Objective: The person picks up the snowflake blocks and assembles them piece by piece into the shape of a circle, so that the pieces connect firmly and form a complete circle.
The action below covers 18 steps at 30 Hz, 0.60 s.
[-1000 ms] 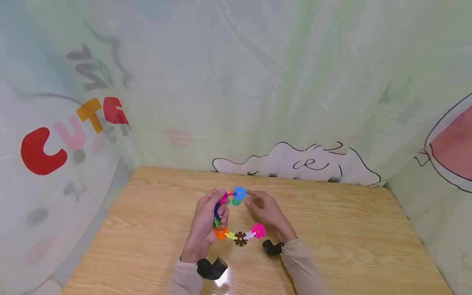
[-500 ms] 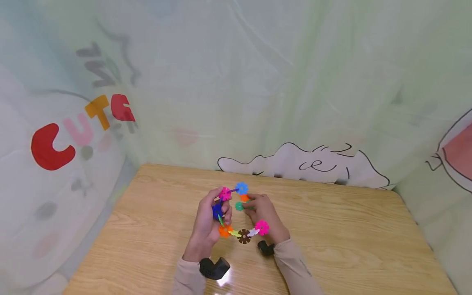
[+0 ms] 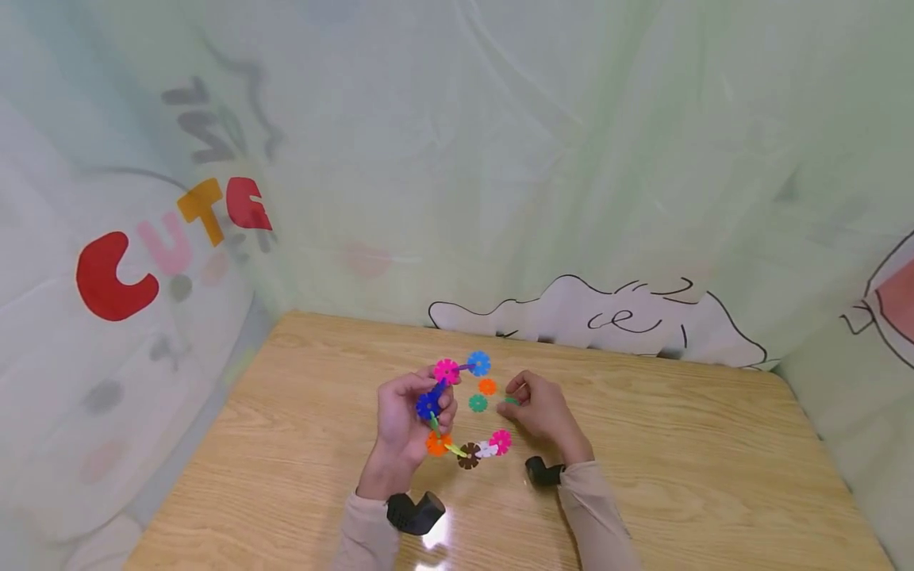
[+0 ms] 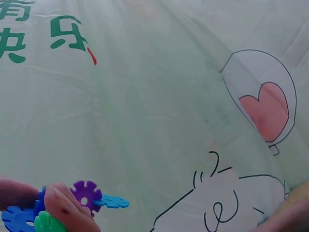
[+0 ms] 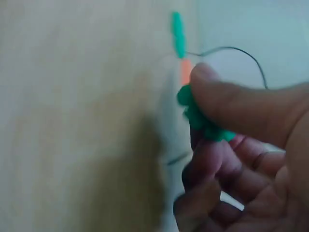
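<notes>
Nearest, a black angular device (image 3: 416, 514) sits at a beige sleeve (image 3: 366, 535) over the wood-grain tabletop (image 3: 678, 460). The left hand (image 3: 400, 416) holds a C-shaped chain of multicoloured notched plastic discs (image 3: 439, 444), fingers curled round its dark-blue part. Right of the chain's open side, the right hand (image 3: 548, 408) has thumb and fingers pinching a green notched plastic disc (image 5: 205, 120). Between the hands, apart from the chain, are a second green disc (image 3: 478, 404) and a small orange disc (image 3: 487, 387). Behind hangs a pale-green printed curtain (image 3: 500, 174).

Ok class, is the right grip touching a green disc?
Touching. The right wrist view shows the right grip pinching a green disc, thumb over it.
</notes>
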Available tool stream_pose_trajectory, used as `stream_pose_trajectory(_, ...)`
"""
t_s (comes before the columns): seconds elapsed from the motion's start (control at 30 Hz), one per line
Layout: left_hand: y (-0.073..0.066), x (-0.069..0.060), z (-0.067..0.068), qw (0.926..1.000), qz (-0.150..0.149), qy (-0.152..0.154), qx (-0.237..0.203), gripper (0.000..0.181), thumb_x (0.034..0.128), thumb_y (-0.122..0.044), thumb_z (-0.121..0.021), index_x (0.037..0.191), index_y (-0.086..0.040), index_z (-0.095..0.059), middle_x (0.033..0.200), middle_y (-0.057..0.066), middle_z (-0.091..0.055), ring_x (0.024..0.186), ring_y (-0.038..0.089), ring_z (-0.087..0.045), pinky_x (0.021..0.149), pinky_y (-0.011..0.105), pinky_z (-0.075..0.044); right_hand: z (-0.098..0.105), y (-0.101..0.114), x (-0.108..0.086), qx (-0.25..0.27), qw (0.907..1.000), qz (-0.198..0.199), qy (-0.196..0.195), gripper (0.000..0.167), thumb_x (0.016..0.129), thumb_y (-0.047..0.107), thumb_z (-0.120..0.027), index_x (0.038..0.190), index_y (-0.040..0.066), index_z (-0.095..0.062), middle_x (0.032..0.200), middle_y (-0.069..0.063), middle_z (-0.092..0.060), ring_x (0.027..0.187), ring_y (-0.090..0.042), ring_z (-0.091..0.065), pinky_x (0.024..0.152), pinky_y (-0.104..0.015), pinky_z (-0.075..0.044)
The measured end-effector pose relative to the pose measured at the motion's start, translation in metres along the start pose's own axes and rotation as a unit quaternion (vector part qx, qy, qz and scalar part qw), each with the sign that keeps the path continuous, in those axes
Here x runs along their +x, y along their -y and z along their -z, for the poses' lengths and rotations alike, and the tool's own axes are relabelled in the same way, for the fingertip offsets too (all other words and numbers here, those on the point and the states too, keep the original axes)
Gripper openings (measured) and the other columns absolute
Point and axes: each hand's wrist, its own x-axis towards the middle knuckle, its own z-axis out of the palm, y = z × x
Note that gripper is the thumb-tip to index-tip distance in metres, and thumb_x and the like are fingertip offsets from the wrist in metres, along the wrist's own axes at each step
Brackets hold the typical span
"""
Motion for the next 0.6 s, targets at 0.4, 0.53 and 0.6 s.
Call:
stream_pose_trajectory(0.4, -0.001, 0.004, 0.0, 0.9971, 0.062, 0.04, -0.019, 0.017, 0.1042, -0.008, -0.04, 0.099, -0.01, -0.056, 0.069, -0.004, -0.06, 0.052, 0.006, -0.057, 0.049, 0.014, -0.049, 0.054, 0.049, -0.034, 0.227, 0.9691, 0.093, 0.027, 0.042, 0.116, 0.025, -0.042, 0.117, -0.008, -0.069, 0.088, -0.003, -0.063, 0.074, -0.012, -0.058, 0.064, -0.027, -0.054)
stream_pose_trajectory(0.53, -0.001, 0.004, 0.001, 0.9962, 0.078, 0.034, -0.02, 0.018, 0.1082, -0.01, -0.044, 0.096, -0.011, -0.057, 0.071, -0.004, -0.064, 0.056, 0.005, -0.06, 0.052, 0.013, -0.052, 0.06, 0.063, -0.046, 0.254, 0.9565, 0.133, 0.053, 0.042, 0.116, 0.023, -0.044, 0.125, -0.011, -0.066, 0.089, -0.002, -0.066, 0.077, -0.012, -0.063, 0.062, -0.027, -0.056)
stream_pose_trajectory(0.6, 0.001, 0.004, 0.001, 0.9959, 0.086, 0.022, -0.015, 0.017, 0.1091, -0.012, -0.047, 0.095, -0.012, -0.056, 0.071, -0.004, -0.066, 0.057, 0.005, -0.061, 0.054, 0.014, -0.052, 0.06, 0.069, -0.051, 0.257, 0.9534, 0.145, 0.061, 0.034, 0.112, 0.02, -0.054, 0.124, -0.008, -0.068, 0.092, -0.001, -0.067, 0.076, -0.013, -0.063, 0.059, -0.028, -0.055)
